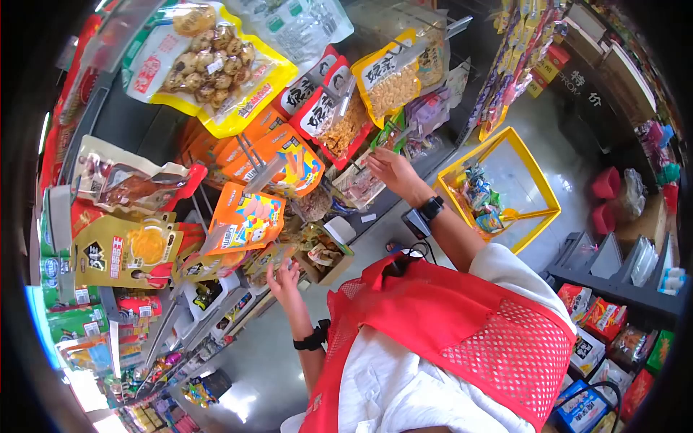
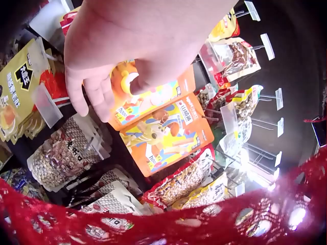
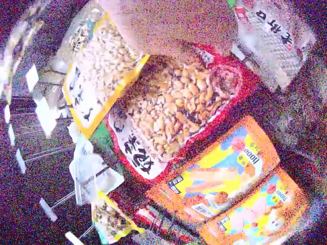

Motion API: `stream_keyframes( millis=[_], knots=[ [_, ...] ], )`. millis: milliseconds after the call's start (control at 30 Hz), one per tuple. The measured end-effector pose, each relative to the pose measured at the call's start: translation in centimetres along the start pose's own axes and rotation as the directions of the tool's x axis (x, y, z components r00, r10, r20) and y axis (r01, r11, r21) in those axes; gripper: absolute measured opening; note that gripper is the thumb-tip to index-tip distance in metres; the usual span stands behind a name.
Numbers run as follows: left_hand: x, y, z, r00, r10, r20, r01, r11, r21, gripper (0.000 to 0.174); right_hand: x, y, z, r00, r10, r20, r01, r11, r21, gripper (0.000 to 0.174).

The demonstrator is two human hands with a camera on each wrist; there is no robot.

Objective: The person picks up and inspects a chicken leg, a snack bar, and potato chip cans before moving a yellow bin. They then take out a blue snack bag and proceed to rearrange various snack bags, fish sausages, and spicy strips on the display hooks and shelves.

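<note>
My left hand (image 1: 284, 283) hovers low beside the snack rack, fingers loosely bent and nothing held. Close by it hangs an orange snack pouch (image 1: 249, 220); in the left wrist view the hand overlaps the orange pouches (image 2: 166, 138). Farther right, my right hand (image 1: 398, 175) reaches toward the rack with its fingers spread loosely. Just above it hang a red-edged nut bag (image 1: 339, 130) and a yellow-edged bag (image 1: 388, 83). In the grainy right wrist view the hand (image 3: 176, 23) covers part of the red-edged nut bag (image 3: 173, 102), its fingertips hidden.
A yellow-rimmed basket (image 1: 540, 164) with several small packs (image 1: 482, 193) stands on the floor at right. Metal hooks with price tags stick out from the rack. A large bag of quail eggs (image 1: 209, 65) hangs upper left. Packaged goods (image 1: 606, 317) sit on shelves behind at right.
</note>
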State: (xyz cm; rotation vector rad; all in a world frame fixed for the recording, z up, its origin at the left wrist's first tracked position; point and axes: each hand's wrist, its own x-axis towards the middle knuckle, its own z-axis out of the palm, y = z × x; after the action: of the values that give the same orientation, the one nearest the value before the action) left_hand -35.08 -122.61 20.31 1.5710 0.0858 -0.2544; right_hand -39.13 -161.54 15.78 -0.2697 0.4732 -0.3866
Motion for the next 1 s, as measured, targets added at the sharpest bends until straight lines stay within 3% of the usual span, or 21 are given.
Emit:
stream_keyframes(
  millis=[33,67,167,467,633,733,1000],
  knots=[
    [-0.2,0.1,-0.3,1.000,0.015,0.006,-0.015,1.000,-0.009,0.054,-0.7,-0.1,-0.8,1.000,-0.003,-0.018,0.003,1.000,-0.012,0.018],
    [-0.4,-0.1,-0.5,1.000,0.029,0.010,-0.029,0.999,-0.024,0.053,-1.1,0.0,-1.9,1.000,-0.011,-0.004,0.010,1.000,-0.026,0.038],
    [-0.9,-1.4,-1.6,1.000,0.026,0.015,-0.025,0.998,-0.061,0.050,-3.4,-0.2,-2.5,0.998,-0.037,-0.054,0.034,0.998,-0.055,0.044],
    [-4.7,-6.7,-3.3,0.997,-0.065,0.035,0.069,0.985,-0.159,0.044,-10.6,-3.9,-2.4,0.989,-0.146,-0.033,0.136,0.966,-0.218,0.029],
    [-5.2,-6.5,-2.1,0.995,-0.076,0.068,0.088,0.979,-0.184,0.035,-12.7,-5.7,-2.1,0.982,-0.176,-0.070,0.155,0.959,-0.236,0.024],
    [-5.7,-5.2,-1.8,0.994,-0.040,0.098,0.057,0.984,-0.171,0.033,-12.2,-6.0,-2.5,0.978,-0.190,-0.086,0.166,0.960,-0.226,0.026],
    [-5.6,-5.8,-1.7,0.999,-0.050,-0.011,0.049,0.997,-0.059,0.037,-7.0,-9.0,-3.8,0.975,-0.202,-0.097,0.183,0.969,-0.168,0.024]
  ],
)
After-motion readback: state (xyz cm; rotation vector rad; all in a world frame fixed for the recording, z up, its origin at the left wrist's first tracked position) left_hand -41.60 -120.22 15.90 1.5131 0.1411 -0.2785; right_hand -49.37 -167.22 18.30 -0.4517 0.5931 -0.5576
